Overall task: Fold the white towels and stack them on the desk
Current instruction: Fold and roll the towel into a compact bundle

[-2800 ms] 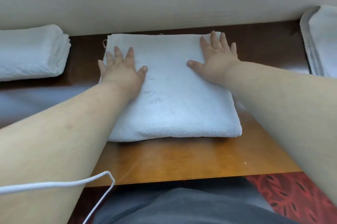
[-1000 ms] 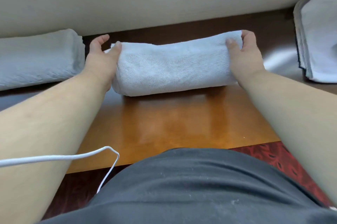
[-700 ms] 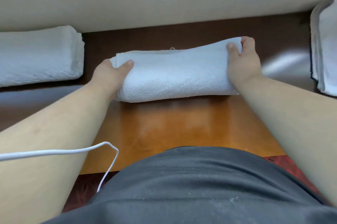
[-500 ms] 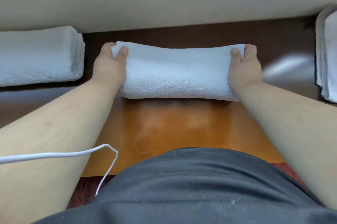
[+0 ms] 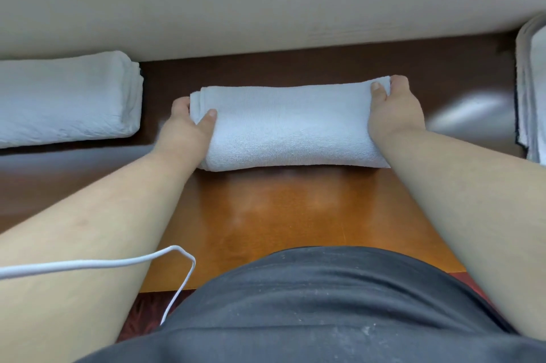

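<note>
Nearest the camera lay a dark grey garment over the person's front, with a thin white cord looping across the left forearm and dropping off the near edge of the desk. A strip of red patterned floor showed just below that edge. Both bare forearms reached forward over the orange-brown wood, converging on the folded towel in the middle.

That towel rested on the desk with its long axis running left to right, roughly parallel to the desk's near edge. Its rounded fold faced the person; its layered edges showed at the left end.

The left hand gripped the towel's left end, thumb pressed on top and fingers curled round behind the end. The right hand gripped the right end the same way, thumb lying on the top surface near the far corner and fingers wrapped round the end. So the towel sat squarely between the two hands, each wrist angled inward and low over the wood.

Farther left, apart from the left hand, a stack of folded towels lay on the darker part of the desk near the wall. At the far right edge of the view was another pile of white cloth, partly cut off. Behind everything rose the pale wall.
</note>
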Motion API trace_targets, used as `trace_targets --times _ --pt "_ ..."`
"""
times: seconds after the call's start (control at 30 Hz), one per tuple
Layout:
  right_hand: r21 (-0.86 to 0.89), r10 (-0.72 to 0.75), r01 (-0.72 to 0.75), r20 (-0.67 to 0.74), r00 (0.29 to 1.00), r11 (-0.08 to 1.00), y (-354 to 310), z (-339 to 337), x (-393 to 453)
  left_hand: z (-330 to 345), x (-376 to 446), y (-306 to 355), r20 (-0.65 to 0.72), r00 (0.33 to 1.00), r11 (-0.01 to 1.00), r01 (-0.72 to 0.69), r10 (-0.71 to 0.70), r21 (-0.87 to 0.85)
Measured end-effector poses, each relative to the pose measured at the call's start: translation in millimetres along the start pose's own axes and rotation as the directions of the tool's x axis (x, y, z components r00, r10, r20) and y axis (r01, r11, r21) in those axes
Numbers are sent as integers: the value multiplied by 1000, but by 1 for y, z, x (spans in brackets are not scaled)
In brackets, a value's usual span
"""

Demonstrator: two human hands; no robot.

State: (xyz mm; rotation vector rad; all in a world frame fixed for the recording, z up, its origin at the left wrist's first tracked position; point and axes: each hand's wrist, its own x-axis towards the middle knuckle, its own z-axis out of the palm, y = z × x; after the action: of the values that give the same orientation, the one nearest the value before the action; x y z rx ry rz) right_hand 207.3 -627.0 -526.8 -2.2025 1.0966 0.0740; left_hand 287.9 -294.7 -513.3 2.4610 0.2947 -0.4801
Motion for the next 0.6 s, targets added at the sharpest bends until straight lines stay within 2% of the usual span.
trace_targets --times 0.07,0.13,0.17,0.2,0.23,0.27,0.3,0.33,0.37,0.4,0.47,0.53,0.6 --pt "-41 5 -5 9 1000 999 -4 -3 -3 2 3 11 19 997 997 69 -70 36" --pt "-43 13 -14 -28 1000 999 -7 -6 -7 3 -2 22 -97 992 990 88 -77 114" --pt "-50 -17 13 -89 996 999 -9 -9 -10 3 -9 28 -199 980 982 18 20 187" --pt "-82 -100 88 -161 982 993 -11 -12 -16 5 -17 35 -274 941 959 -128 197 252" --pt "-132 -239 215 -213 947 968 -16 -13 -26 9 -27 43 -277 873 900 -321 402 297" --pt "-186 -413 378 -215 885 907 -21 -11 -37 16 -37 50 -198 783 790 -511 590 338" --pt "-236 -576 537 -152 803 810 -27 -7 -48 26 -46 56 -64 682 650 -658 728 380" --pt "-273 -690 655 -43 723 704 -32 0 -59 37 -53 61 86 610 528 -740 788 417" --pt "-307 -731 718 92 676 625 -34 8 -68 47 -58 65 225 602 468 -763 766 446" --pt "-349 -697 726 229 680 593 -33 15 -74 55 -58 65 323 650 474 -740 688 478" --pt "-453 -534 658 384 753 602 -21 20 -73 62 -48 56 365 775 545 -625 516 559" --pt "-520 -467 609 391 793 599 -7 16 -63 59 -34 40 308 853 593 -516 421 619" --pt "-549 -445 582 376 813 600 -1 11 -54 47 -19 27 256 903 650 -428 346 628"
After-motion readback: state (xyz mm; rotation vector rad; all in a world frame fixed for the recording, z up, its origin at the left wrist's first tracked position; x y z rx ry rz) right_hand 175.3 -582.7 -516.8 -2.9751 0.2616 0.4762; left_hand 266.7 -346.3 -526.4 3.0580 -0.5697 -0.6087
